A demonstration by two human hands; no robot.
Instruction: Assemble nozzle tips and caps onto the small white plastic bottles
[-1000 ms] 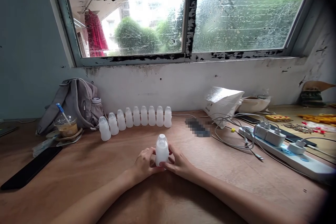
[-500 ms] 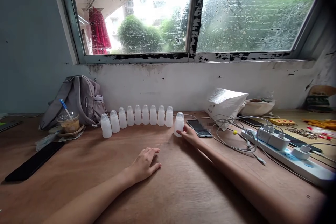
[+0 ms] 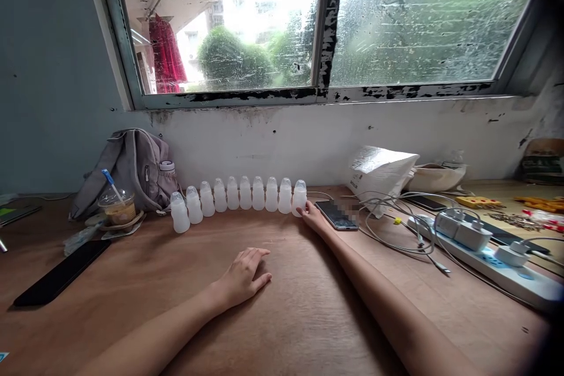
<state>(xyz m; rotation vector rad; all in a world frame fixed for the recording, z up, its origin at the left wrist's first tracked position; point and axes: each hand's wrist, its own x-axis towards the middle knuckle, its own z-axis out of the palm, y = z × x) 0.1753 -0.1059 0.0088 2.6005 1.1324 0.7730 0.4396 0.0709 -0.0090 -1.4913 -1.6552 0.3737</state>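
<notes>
1. Fingers (image 3: 304, 210) of the right hand (image 3: 315, 218) curl against a frosted, waisted bottle (image 3: 299, 192), upright at the right end of a curving row of dome-capped bottles (image 3: 245, 195).
2. Left hand (image 3: 244, 273), holding nothing, lies loosely spread over grained brown wood (image 3: 176, 267).

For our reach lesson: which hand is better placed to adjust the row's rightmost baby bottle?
Probably the right hand: it touches that baby bottle, while the left hand lies apart from the row.

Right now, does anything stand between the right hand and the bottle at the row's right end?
Nothing visible does: the right hand already touches that bottle low on its right side. The phone lies beside the hand, not between them.
</notes>
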